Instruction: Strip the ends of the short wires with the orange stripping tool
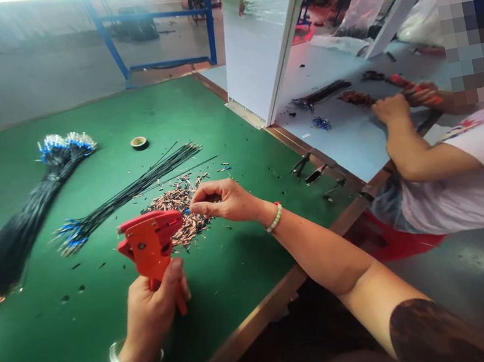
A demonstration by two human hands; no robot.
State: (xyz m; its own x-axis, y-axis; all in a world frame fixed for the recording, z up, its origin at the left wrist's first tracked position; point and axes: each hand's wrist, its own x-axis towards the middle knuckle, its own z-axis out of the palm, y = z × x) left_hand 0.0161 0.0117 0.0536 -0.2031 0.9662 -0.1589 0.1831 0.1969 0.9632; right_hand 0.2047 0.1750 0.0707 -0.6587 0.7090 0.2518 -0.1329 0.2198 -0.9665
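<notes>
My left hand [158, 302] is wrapped round the handles of an orange-red wire stripper [150, 247], held upright above the green table. Close to the tool's jaw end, my right hand [222, 200] has thumb and forefinger pinched together. A small blue bit shows at those fingertips, but I cannot make out what they grip. Beneath and behind both lies a heap of copper-and-black wire scraps [180, 232]. Beyond it, a loose bunch of thin black wires [139, 183] with blue ends rests on the table.
A thick bundle of black wires [29, 224] with blue and clear ends lies at left. A tape roll [140, 143] sits farther back. Metal clips [313, 174] are near the right edge. A white panel [265, 33] separates a co-worker's bench, where a person's hands [397, 107] work.
</notes>
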